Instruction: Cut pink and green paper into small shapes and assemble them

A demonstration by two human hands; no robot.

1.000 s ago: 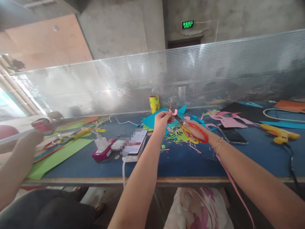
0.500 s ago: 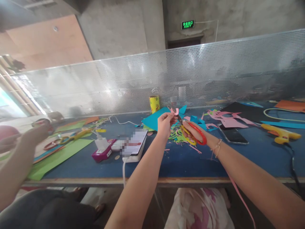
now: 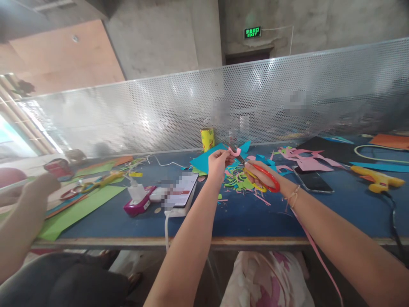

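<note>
Left hand [image 3: 217, 162] fingers pinch pink paper piece [image 3: 234, 151]; right hand [image 3: 255, 175] grips scissors [image 3: 257, 172].

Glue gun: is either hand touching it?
No, the glue gun lies on the table apart from both; the right hand holds scissors, the left hand a pink paper piece.

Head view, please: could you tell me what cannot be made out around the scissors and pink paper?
Scissors blades: head view, too small to tell open or closed.
Pink paper in the left hand: head view, too small for its outline.
Phone screen: head view, blurred over.
Another person's hand: head view, blurred, arm cut by left edge.
</note>
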